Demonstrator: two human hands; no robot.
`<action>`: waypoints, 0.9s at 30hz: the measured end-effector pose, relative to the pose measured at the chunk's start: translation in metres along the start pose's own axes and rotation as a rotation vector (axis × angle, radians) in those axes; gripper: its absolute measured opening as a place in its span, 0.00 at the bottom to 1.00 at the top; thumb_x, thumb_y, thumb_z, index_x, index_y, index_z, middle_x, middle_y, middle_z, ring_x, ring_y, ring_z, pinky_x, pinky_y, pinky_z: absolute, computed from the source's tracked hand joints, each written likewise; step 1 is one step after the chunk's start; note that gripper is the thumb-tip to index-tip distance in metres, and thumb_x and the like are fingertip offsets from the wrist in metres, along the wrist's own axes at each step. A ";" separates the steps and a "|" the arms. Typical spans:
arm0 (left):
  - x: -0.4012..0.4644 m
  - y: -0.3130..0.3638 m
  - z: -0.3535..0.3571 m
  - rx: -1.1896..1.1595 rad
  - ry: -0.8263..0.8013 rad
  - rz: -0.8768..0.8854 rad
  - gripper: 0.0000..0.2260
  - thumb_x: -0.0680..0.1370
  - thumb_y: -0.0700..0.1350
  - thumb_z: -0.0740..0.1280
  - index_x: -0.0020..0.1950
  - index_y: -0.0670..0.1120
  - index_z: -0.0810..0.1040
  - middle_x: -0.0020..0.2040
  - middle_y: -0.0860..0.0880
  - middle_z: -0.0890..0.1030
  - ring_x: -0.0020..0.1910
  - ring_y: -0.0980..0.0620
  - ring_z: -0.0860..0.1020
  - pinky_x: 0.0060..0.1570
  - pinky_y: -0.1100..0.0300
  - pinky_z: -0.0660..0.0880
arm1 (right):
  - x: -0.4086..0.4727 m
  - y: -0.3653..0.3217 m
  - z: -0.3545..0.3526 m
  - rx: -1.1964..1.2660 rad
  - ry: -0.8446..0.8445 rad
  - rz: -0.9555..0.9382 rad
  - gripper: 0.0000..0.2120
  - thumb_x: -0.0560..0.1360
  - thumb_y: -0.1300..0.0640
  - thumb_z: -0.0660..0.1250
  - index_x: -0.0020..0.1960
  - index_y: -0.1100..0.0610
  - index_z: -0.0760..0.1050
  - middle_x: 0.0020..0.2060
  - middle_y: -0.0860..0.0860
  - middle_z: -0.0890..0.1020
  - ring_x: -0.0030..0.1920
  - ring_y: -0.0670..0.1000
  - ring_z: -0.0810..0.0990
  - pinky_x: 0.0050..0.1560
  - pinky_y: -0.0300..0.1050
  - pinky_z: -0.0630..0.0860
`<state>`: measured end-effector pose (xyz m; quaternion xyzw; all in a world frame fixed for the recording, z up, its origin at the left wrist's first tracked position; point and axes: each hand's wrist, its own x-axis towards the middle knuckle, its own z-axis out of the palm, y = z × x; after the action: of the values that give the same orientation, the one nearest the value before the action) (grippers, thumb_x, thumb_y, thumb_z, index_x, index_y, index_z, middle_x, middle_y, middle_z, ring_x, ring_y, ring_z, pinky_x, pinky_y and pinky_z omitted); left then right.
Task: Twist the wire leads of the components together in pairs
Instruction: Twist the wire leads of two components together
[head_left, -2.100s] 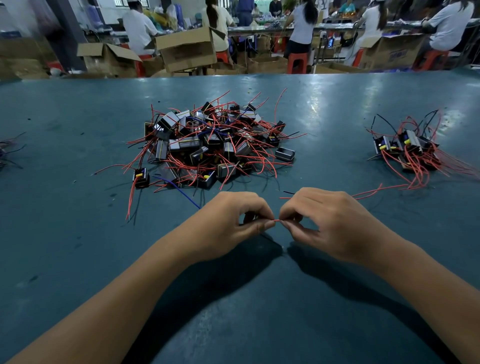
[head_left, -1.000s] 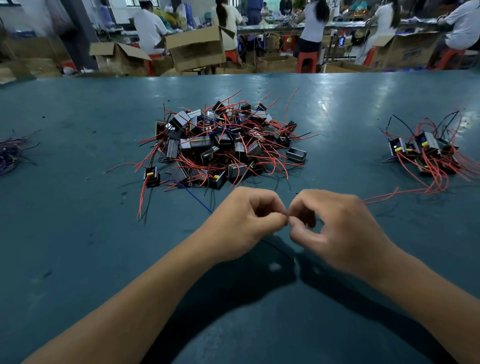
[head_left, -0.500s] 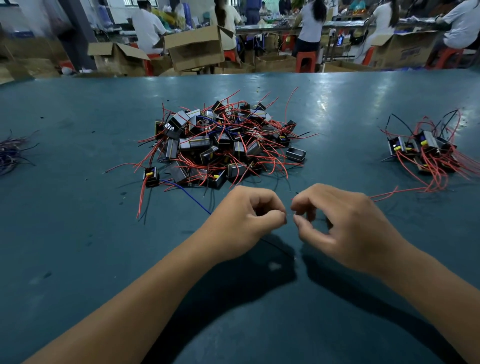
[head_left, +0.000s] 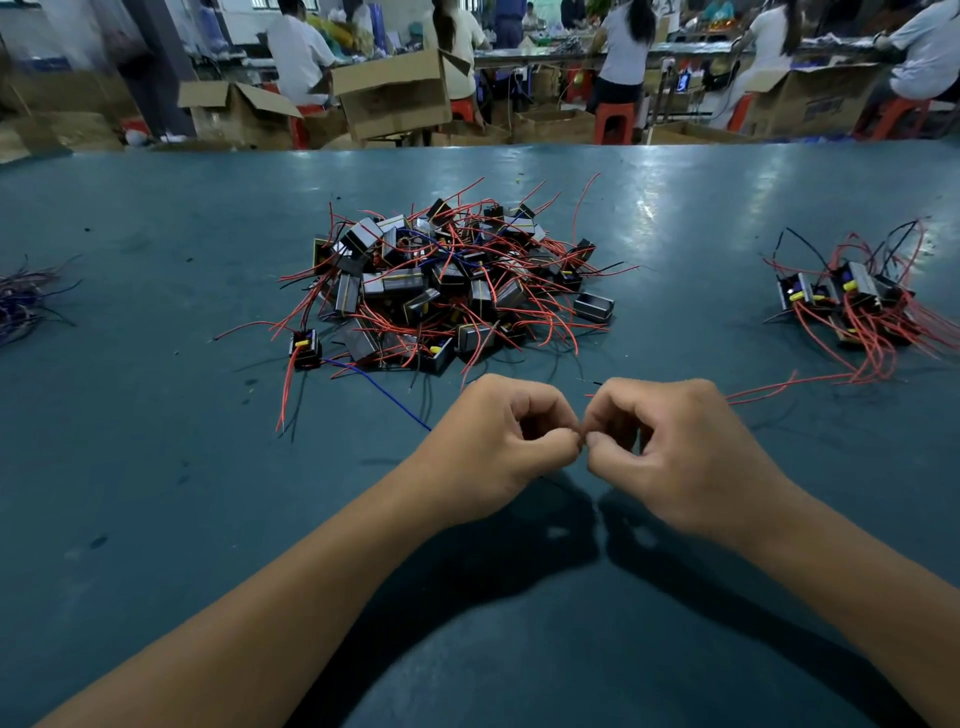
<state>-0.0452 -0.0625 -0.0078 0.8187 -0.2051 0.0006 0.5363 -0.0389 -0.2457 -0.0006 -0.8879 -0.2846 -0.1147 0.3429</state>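
Hands met knuckle to knuckle over the desk, pinching wire leads.

Left hand (head_left: 498, 441) and right hand (head_left: 670, 447) sat near the desk's (head_left: 156, 467) front edge at its middle, fingers curled, thumb and forefinger tips nearly touching across a thin lead (too fine to make out between them). A red lead (head_left: 763, 388) ran from behind the right hand toward the small pile (head_left: 852, 306) by the right edge; a blue lead (head_left: 384, 395) ran from behind the left hand toward the large heap (head_left: 447, 286) at the desk's centre. Components looked like small black blocks with grey metal bands and yellow tabs, trailing mostly red leads, a few black and blue. Dark wires (head_left: 26, 301) lay at the left edge.
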 end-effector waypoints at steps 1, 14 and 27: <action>-0.001 0.000 0.001 0.061 0.008 0.037 0.05 0.73 0.39 0.68 0.39 0.43 0.82 0.30 0.50 0.77 0.30 0.58 0.71 0.34 0.58 0.69 | 0.001 -0.002 0.002 0.178 -0.027 0.170 0.06 0.69 0.57 0.68 0.33 0.54 0.76 0.25 0.48 0.77 0.25 0.45 0.70 0.26 0.40 0.68; 0.002 0.003 -0.002 -0.104 0.024 -0.061 0.07 0.72 0.41 0.66 0.36 0.43 0.81 0.28 0.50 0.71 0.30 0.52 0.65 0.30 0.59 0.59 | -0.002 0.012 -0.010 -0.219 -0.001 -0.335 0.02 0.75 0.57 0.67 0.45 0.55 0.78 0.36 0.45 0.79 0.34 0.47 0.77 0.34 0.45 0.76; 0.000 0.003 -0.001 -0.090 -0.017 -0.031 0.06 0.75 0.37 0.68 0.39 0.41 0.81 0.27 0.55 0.73 0.29 0.60 0.67 0.30 0.68 0.63 | -0.002 -0.003 0.002 0.301 -0.009 0.198 0.06 0.70 0.59 0.67 0.34 0.55 0.76 0.26 0.49 0.77 0.25 0.44 0.70 0.27 0.37 0.66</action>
<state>-0.0458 -0.0623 -0.0046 0.7969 -0.1968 -0.0240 0.5707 -0.0421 -0.2433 -0.0006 -0.8507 -0.2114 -0.0327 0.4802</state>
